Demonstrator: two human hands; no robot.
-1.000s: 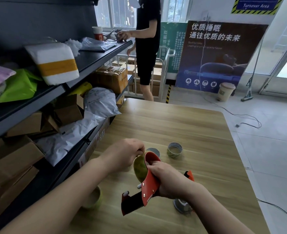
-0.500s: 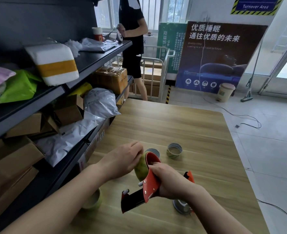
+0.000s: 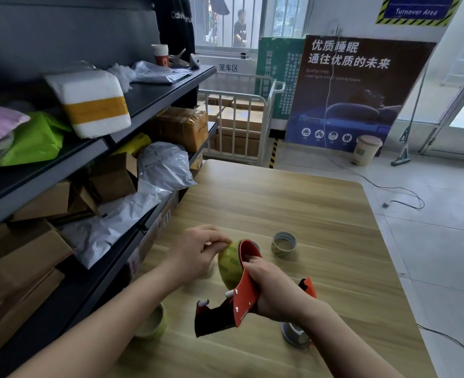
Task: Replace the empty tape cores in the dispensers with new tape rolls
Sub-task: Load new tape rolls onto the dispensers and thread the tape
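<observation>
Tape roll (image 3: 229, 264) looked nearly seated, threading yet to do; left hand (image 3: 198, 252) pinched it, right hand (image 3: 277, 290) gripped the dispenser (image 3: 245, 298).

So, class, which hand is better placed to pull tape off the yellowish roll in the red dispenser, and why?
Left. The left hand pinches the top of the yellowish-green tape roll, so it can draw tape out. The right hand is busy gripping the red metal tape dispenser to steady it.
</observation>
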